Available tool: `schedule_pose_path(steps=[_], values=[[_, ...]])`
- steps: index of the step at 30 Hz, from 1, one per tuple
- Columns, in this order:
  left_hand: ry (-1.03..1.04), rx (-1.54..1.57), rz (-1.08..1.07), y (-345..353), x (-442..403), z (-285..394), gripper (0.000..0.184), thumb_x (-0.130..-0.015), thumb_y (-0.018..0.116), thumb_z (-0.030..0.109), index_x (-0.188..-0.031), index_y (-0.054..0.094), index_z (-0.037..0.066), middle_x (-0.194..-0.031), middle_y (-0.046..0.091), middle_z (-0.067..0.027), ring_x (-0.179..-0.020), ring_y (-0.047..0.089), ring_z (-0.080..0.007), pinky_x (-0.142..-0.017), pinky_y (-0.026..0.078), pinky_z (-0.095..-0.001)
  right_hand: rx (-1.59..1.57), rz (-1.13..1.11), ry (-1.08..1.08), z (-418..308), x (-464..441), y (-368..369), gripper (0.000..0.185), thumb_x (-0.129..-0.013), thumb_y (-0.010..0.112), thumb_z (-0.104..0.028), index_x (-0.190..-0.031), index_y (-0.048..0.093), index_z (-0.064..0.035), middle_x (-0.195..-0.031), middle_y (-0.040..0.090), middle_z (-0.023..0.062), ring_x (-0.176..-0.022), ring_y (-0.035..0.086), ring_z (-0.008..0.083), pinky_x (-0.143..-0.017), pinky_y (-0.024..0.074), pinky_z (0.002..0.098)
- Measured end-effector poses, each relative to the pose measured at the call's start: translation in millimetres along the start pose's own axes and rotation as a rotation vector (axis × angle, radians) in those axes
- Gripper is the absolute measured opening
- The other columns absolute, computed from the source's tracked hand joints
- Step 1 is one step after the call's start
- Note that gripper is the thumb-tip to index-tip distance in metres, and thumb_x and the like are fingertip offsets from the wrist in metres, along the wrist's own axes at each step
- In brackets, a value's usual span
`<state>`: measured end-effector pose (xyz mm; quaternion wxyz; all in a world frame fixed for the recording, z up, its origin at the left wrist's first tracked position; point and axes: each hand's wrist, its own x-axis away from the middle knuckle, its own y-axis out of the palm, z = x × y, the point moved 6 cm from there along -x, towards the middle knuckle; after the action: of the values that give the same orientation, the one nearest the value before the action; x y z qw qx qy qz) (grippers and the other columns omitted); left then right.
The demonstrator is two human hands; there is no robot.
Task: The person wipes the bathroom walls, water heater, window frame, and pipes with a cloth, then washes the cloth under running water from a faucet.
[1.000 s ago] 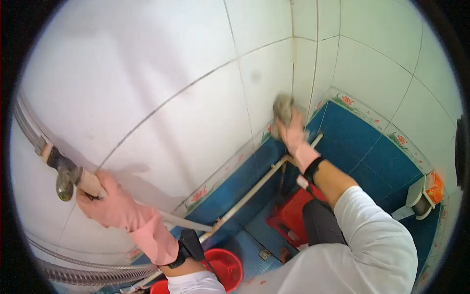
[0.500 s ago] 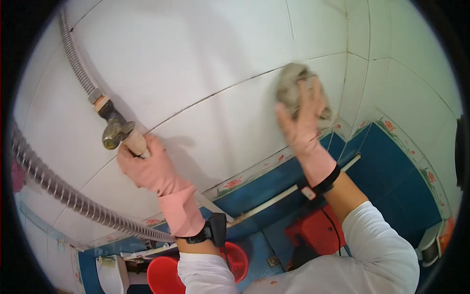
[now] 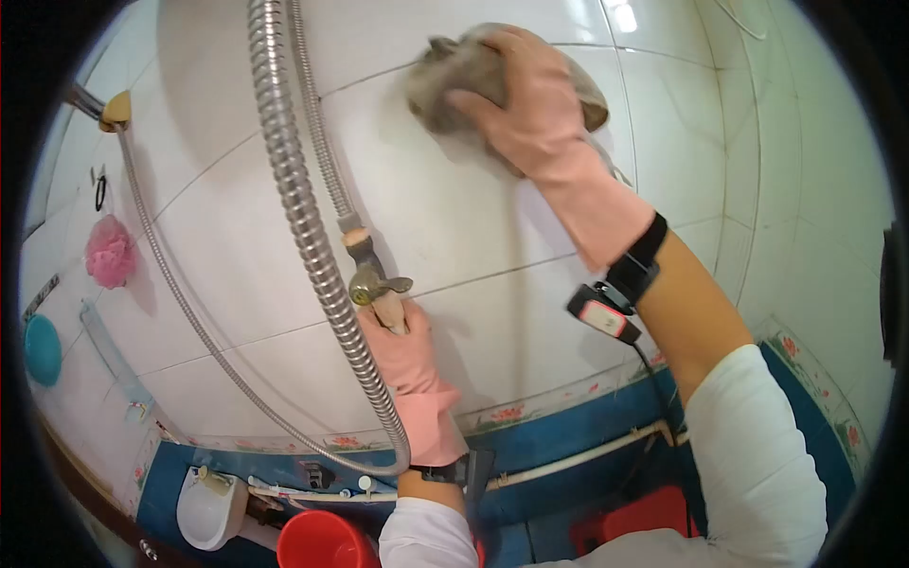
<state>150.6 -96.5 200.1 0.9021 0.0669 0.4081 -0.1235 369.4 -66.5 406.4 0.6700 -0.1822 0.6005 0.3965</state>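
My right hand (image 3: 544,118), in a pink rubber glove, presses a crumpled grey cloth (image 3: 464,71) against the white tiled wall (image 3: 445,199); the cloth is slightly blurred. Lower down, my left hand (image 3: 412,360) wears a matching glove. Its fingers wrap round the pale lower end of a tarnished brass tap (image 3: 367,282) on the wall. A thin braided hose (image 3: 322,133) runs up from the tap. The thicker metal hose (image 3: 303,208) hangs in front of it and passes close beside my left hand, hiding part of the glove.
A shower hose (image 3: 180,293) loops across the left wall, near a pink bath puff (image 3: 111,252) and a teal round object (image 3: 42,349). Below are a small white basin (image 3: 204,516), a red bucket (image 3: 322,541) and a pale pipe (image 3: 568,464) along blue tiles.
My right hand has moved the cloth upward and leftward over the tiles. My left hand remains at the tap. The view has turned left, bringing the bath puff and shower hose into sight.
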Motion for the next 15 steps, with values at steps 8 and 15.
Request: schedule_pose_path(steps=[8, 15], values=[[0.057, 0.392, -0.120, 0.1, 5.3, -5.1, 0.044, -0.072, 0.065, 0.005, -0.115, 0.058, 0.000, -0.102, 0.058, -0.0126, -0.093, 0.058, -0.0249, -0.077, 0.050, -0.0345, 0.011, -0.414, -0.329, -97.3, 145.3, 5.2, 0.043, -0.071, 0.062, -0.019, -0.113, 0.061, -0.0110, -0.128, 0.052, 0.0045, -0.108, 0.049, 0.0327, -0.082, 0.0483, 0.0438], [0.141, 0.473, -0.293, -14.9, 29.0, -22.2, 0.060, -0.081, 0.053, -0.003, -0.139, 0.040, -0.001, -0.129, 0.049, -0.0178, -0.111, 0.056, -0.0256, -0.093, 0.047, -0.0339, -0.151, -0.776, -0.581, -78.3, 222.4, -20.2, 0.055, -0.072, 0.060, -0.017, -0.127, 0.056, -0.0140, -0.140, 0.046, 0.0058, -0.115, 0.048, 0.0371, -0.094, 0.0439, 0.0463]])
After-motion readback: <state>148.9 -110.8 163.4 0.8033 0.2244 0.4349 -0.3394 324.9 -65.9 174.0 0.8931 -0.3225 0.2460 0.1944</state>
